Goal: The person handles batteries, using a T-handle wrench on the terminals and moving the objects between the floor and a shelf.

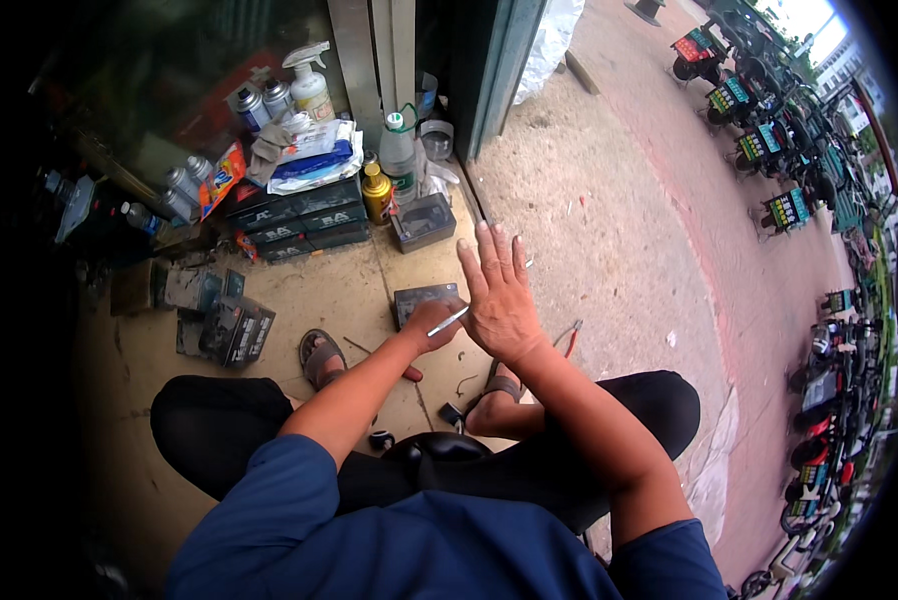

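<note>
My right hand [506, 305] is raised in front of me, its back turned up and its fingers stretched out. Just left of it is my left hand [432, 324], curled, with most of its fingers hidden. A slim silver metal rod [448, 320] lies slanted across the left hand and runs under the right; which hand grips it is unclear. Beyond my left hand, a small dark box [421, 298] sits on the floor. Below, a red-handled screwdriver [411, 373] lies between my feet. Pliers with red handles [573, 338] rest on the ground to the right.
Stacked dark boxes [309, 225] stand at the far left, with a spray bottle [311, 88] behind. A yellow bottle [377, 194], a clear jug [398, 155] and an open dark box [424, 222] are beside them. A padlock-like piece [452, 414] lies near my right foot. Scooters [759, 145] line the pavement.
</note>
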`<state>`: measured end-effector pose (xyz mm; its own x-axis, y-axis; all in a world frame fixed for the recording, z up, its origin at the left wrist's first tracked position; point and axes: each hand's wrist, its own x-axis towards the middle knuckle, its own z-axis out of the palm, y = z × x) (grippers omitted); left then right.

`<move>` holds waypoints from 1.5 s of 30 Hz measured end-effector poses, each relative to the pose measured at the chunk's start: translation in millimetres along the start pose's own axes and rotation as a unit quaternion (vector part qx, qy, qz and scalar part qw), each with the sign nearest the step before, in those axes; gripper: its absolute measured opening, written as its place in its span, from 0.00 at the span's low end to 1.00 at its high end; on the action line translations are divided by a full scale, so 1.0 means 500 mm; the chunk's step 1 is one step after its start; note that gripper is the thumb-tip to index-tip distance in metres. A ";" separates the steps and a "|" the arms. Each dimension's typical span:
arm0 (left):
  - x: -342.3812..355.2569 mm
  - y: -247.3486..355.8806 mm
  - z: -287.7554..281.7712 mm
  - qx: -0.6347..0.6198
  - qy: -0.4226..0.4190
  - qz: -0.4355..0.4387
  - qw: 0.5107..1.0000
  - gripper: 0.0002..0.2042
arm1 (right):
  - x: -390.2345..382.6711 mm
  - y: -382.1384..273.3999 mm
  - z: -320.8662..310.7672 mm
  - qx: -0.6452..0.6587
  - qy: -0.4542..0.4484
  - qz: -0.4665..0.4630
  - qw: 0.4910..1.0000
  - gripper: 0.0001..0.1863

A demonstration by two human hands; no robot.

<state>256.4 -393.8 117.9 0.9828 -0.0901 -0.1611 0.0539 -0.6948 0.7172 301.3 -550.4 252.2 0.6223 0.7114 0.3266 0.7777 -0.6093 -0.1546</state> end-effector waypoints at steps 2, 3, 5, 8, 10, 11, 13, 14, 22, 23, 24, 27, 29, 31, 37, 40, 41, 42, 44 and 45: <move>0.004 0.000 0.000 0.030 0.010 0.005 0.999 0.11 | -0.004 0.000 0.017 0.024 0.053 0.106 0.993 0.52; 0.006 -0.004 0.004 0.026 0.001 0.008 1.000 0.11 | -0.008 0.001 0.027 0.028 0.083 0.152 0.984 0.56; 0.008 -0.018 0.016 0.018 0.008 0.023 1.000 0.12 | -0.026 0.005 0.045 0.056 0.048 0.201 0.977 0.59; 0.011 -0.042 0.040 0.029 0.069 0.046 0.996 0.12 | -0.070 0.002 0.073 0.096 -0.021 0.203 0.974 0.55; 0.016 -0.054 0.050 -0.083 0.069 0.020 0.994 0.11 | -0.092 0.005 0.088 0.153 -0.088 0.155 0.972 0.49; 0.018 -0.057 0.052 -0.105 0.077 0.020 0.991 0.10 | -0.101 0.005 0.094 0.180 -0.121 0.135 0.967 0.47; 0.026 -0.062 0.045 0.067 0.079 0.051 0.993 0.11 | -0.105 0.005 0.107 0.180 -0.083 0.083 0.977 0.33; 0.026 -0.060 0.042 0.065 0.078 0.043 0.994 0.10 | -0.104 0.008 0.110 0.192 -0.109 0.094 0.971 0.31; 0.013 -0.023 0.025 0.056 -0.027 0.027 0.998 0.10 | -0.079 0.012 0.128 0.252 -0.008 0.133 0.959 0.17; 0.012 -0.021 0.024 0.035 -0.004 0.041 0.999 0.10 | -0.079 0.013 0.129 0.237 -0.011 0.128 0.963 0.17; 0.010 -0.019 0.023 0.015 0.030 0.060 0.998 0.10 | -0.080 0.014 0.130 0.227 -0.026 0.133 0.965 0.16; 0.010 -0.016 0.015 0.020 0.046 0.060 0.997 0.10 | -0.083 0.018 0.127 0.208 -0.057 0.138 0.967 0.14; 0.011 -0.013 0.009 0.086 0.030 0.025 0.996 0.10 | -0.083 0.018 0.122 0.211 -0.057 0.132 0.967 0.13; 0.009 -0.008 0.009 0.072 0.025 0.031 0.997 0.11 | -0.080 0.016 0.116 0.271 -0.039 0.119 0.954 0.11; 0.006 -0.013 0.026 0.061 0.039 0.039 0.997 0.10 | -0.076 0.016 0.104 0.245 -0.100 0.194 0.945 0.11; 0.009 -0.017 0.035 0.058 0.122 0.056 0.989 0.10 | -0.077 0.015 0.111 0.229 -0.056 0.147 0.961 0.10; 0.009 -0.017 0.036 0.057 0.117 0.049 0.990 0.11 | -0.079 0.014 0.114 0.229 -0.054 0.148 0.960 0.10; 0.009 -0.015 0.036 0.060 0.105 0.035 0.992 0.11 | -0.078 0.015 0.117 0.240 -0.034 0.123 0.962 0.10; 0.007 -0.011 0.034 0.071 0.045 0.003 0.996 0.12 | -0.081 0.016 0.121 0.237 -0.033 0.140 0.961 0.09; 0.007 -0.008 0.032 0.062 0.040 0.007 0.997 0.12 | -0.080 0.018 0.122 0.247 -0.032 0.155 0.956 0.09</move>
<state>256.7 -402.6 103.5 0.9946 -0.0463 -0.0926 0.0224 -0.7770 0.6291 288.7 -562.9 180.8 0.8215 0.5528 0.1396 0.4931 -0.5660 -0.6607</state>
